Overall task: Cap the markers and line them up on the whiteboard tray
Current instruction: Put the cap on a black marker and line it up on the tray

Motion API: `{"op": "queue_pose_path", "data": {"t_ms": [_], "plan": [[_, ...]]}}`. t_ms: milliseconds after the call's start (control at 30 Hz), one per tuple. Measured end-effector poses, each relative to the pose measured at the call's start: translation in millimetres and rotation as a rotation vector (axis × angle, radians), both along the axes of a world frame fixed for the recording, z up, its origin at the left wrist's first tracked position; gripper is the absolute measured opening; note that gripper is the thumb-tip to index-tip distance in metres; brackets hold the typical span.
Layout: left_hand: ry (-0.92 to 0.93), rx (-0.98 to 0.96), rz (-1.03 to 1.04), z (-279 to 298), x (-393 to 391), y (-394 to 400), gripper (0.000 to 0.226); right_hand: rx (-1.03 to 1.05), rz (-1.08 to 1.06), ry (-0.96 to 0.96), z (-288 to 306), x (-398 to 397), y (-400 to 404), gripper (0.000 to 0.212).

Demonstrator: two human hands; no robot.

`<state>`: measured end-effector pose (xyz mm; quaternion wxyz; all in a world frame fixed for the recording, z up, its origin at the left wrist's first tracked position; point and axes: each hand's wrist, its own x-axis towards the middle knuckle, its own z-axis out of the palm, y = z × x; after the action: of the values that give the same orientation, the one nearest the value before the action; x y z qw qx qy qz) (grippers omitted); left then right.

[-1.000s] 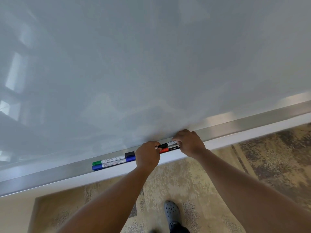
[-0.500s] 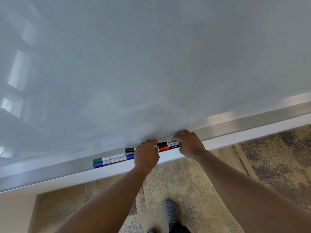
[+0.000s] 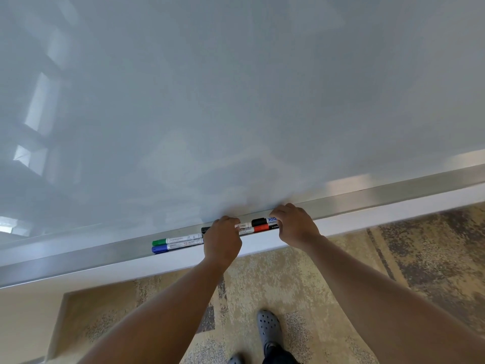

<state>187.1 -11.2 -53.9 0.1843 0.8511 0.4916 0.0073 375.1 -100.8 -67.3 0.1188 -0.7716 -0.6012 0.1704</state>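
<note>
Four capped markers lie on the metal whiteboard tray (image 3: pixel 78 254). A green marker (image 3: pixel 175 239) and a blue marker (image 3: pixel 177 245) rest side by side at the left. To their right a black-capped marker (image 3: pixel 258 221) and a red-capped marker (image 3: pixel 261 228) lie side by side. My left hand (image 3: pixel 222 241) covers the middle of the row, fingers curled onto the markers' left ends. Fingertips of my right hand (image 3: pixel 295 225) press on the right ends of the black and red markers. Another black cap end (image 3: pixel 205 229) peeks out left of my left hand.
The glossy whiteboard (image 3: pixel 236 101) fills the upper view. Below the tray runs a white wall strip (image 3: pixel 393 210), then a patterned beige carpet (image 3: pixel 301 285). My grey clog (image 3: pixel 269 328) stands on the carpet under my arms.
Both hands have stayed on the black and red markers while the view shifted slightly. The blue marker's right end, seen before beside my left hand, is now covered or nudged left.
</note>
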Motion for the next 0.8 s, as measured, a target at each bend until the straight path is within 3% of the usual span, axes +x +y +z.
{"op": "queue_pose_path", "data": {"t_ms": [333, 533, 800], "plan": [[-0.016, -0.023, 0.064, -0.1, 0.1, -1.3, 0.032, -0.004, 0.009, -0.014, -0.6, -3.4, 1.0, 0.038], [-0.02, 0.062, 0.071, -4.5, -15.1, 5.9, 0.022, -0.001, 0.02, -0.023, -1.4, -6.5, 3.9, 0.035], [0.062, 0.153, 0.039, -12.0, -63.2, 20.1, 0.052, -0.012, 0.025, -0.038, -0.3, -19.5, 10.3, 0.033]]}}
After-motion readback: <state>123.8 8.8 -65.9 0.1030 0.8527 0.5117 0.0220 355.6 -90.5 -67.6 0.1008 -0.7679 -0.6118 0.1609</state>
